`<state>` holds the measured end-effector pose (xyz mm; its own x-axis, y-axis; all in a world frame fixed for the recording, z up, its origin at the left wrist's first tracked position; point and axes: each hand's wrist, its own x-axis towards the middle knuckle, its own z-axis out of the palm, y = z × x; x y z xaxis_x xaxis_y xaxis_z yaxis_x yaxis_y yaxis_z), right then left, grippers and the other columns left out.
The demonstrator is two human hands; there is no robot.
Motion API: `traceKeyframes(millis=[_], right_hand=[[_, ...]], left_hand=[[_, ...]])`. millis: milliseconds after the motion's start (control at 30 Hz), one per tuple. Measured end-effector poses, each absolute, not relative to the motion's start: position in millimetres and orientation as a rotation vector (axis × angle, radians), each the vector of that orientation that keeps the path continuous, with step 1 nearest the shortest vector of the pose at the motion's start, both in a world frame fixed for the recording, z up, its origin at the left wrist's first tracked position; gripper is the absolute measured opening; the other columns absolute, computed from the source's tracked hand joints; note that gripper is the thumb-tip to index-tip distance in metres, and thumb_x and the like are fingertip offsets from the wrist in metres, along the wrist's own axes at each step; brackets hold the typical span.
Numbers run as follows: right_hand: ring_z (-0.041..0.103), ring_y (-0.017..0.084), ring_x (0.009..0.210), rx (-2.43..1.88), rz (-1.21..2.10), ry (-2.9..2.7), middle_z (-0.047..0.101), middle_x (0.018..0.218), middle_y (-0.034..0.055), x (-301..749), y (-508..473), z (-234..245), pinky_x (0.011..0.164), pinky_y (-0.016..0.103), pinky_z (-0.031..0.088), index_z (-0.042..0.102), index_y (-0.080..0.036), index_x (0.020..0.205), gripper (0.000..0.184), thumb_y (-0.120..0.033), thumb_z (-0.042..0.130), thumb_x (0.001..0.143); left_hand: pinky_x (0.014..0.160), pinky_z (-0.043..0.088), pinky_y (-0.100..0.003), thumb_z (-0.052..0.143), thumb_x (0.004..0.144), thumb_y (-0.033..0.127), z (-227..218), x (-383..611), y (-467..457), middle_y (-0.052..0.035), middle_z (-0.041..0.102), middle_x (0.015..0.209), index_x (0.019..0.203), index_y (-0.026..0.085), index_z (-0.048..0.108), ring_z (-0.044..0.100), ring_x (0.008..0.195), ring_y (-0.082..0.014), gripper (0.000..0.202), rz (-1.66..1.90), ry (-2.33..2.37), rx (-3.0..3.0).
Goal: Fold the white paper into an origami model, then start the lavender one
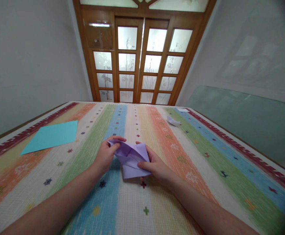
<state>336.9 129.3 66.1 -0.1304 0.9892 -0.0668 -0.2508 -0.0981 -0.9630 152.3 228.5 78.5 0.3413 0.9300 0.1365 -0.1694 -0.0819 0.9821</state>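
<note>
A partly folded sheet of purple paper is held between my two hands, just above the striped tablecloth. My left hand pinches its upper left corner, with the thumb on top and the fingers behind. On the other side, my right hand grips the right edge, its thumb pressed on the front and its fingers mostly hidden behind the paper. Creases and a raised flap show across the middle of the sheet.
A flat turquoise sheet lies at the left on the striped tablecloth. Toward the far right sits a small folded pale paper piece, with a white slip behind it. Wooden doors with glass panes stand beyond the table.
</note>
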Motion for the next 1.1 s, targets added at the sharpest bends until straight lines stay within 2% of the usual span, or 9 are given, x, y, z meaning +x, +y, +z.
traceKeyframes(millis=[100,267,500,633,767,833,967,1033,1100], right_hand=[[0.062,0.020,0.078,-0.993,1.471,-1.045,0.055,0.121,0.0078,337.3,129.2,64.6,0.045,0.026,0.056,0.032,-0.033,0.142,0.082,-0.015,0.068,0.071],[0.062,0.021,0.082,-0.956,1.495,-1.051,0.054,0.123,0.0081,337.7,128.1,67.4,0.045,0.025,0.057,0.034,-0.033,0.140,0.079,-0.014,0.068,0.071],[0.062,0.020,0.077,-0.908,1.555,-1.012,0.055,0.118,0.0081,339.6,128.7,69.9,0.045,0.027,0.056,0.035,-0.030,0.140,0.079,-0.014,0.068,0.070],[0.062,0.018,0.073,-0.886,1.566,-0.973,0.056,0.116,0.0077,341.0,129.4,69.3,0.047,0.028,0.056,0.034,-0.030,0.140,0.079,-0.014,0.068,0.070],[0.061,0.017,0.073,-0.917,1.577,-0.947,0.057,0.117,0.0067,341.4,129.4,70.2,0.051,0.027,0.053,0.034,-0.031,0.140,0.082,-0.015,0.070,0.068],[0.061,0.017,0.076,-0.929,1.567,-0.927,0.058,0.116,0.0058,341.5,129.1,71.4,0.056,0.025,0.051,0.037,-0.030,0.139,0.082,-0.014,0.071,0.066],[0.060,0.018,0.088,-0.969,1.530,-0.968,0.060,0.118,0.0051,341.3,127.8,73.1,0.069,0.025,0.047,0.039,-0.026,0.139,0.084,-0.011,0.071,0.063],[0.060,0.019,0.091,-1.002,1.515,-1.020,0.059,0.119,0.0048,340.7,126.8,73.3,0.071,0.026,0.046,0.035,-0.027,0.143,0.090,-0.011,0.071,0.062],[0.060,0.019,0.089,-1.039,1.479,-1.065,0.059,0.117,0.0040,339.7,125.7,73.2,0.070,0.026,0.046,0.024,-0.031,0.148,0.100,-0.010,0.071,0.062]], left_hand=[[0.052,0.038,-0.020,0.063,0.073,0.022,82.1,151.8,226.7,-0.0020,0.069,0.080,0.088,0.016,0.071,0.054,0.059,-0.0111,0.018,1.100,0.740,1.178],[0.070,0.048,-0.026,0.062,0.074,0.025,86.6,149.8,225.5,-0.0067,0.073,0.094,0.076,0.017,0.065,0.065,0.085,-0.0204,0.009,1.091,0.573,0.955],[0.076,0.048,-0.027,0.061,0.083,0.035,85.7,149.9,229.6,-0.0067,0.071,0.096,0.073,0.016,0.060,0.065,0.090,-0.0198,0.022,1.080,0.537,1.031],[0.069,0.048,-0.023,0.064,0.081,0.032,83.5,150.5,231.5,-0.0058,0.070,0.100,0.075,0.016,0.056,0.066,0.087,-0.0182,0.019,1.089,0.611,1.107],[0.052,0.044,-0.019,0.060,0.084,0.033,79.8,149.7,231.6,-0.0046,0.069,0.102,0.089,0.019,0.057,0.061,0.066,-0.0113,0.016,1.105,0.725,1.221],[0.049,0.044,-0.019,0.059,0.085,0.035,78.7,149.8,231.5,-0.0043,0.070,0.099,0.094,0.020,0.056,0.057,0.058,-0.0097,0.018,1.121,0.762,1.241],[0.048,0.047,-0.020,0.062,0.085,0.040,80.0,150.9,230.8,-0.0055,0.070,0.098,0.103,0.021,0.052,0.057,0.056,-0.0105,0.028,1.159,0.781,1.227],[0.046,0.047,-0.019,0.063,0.084,0.041,81.1,151.3,230.5,-0.0062,0.069,0.100,0.105,0.021,0.051,0.057,0.055,-0.0098,0.031,1.174,0.782,1.244],[0.045,0.047,-0.019,0.064,0.084,0.041,81.4,151.5,230.5,-0.0062,0.069,0.100,0.106,0.021,0.051,0.056,0.054,-0.0097,0.033,1.182,0.780,1.265]])
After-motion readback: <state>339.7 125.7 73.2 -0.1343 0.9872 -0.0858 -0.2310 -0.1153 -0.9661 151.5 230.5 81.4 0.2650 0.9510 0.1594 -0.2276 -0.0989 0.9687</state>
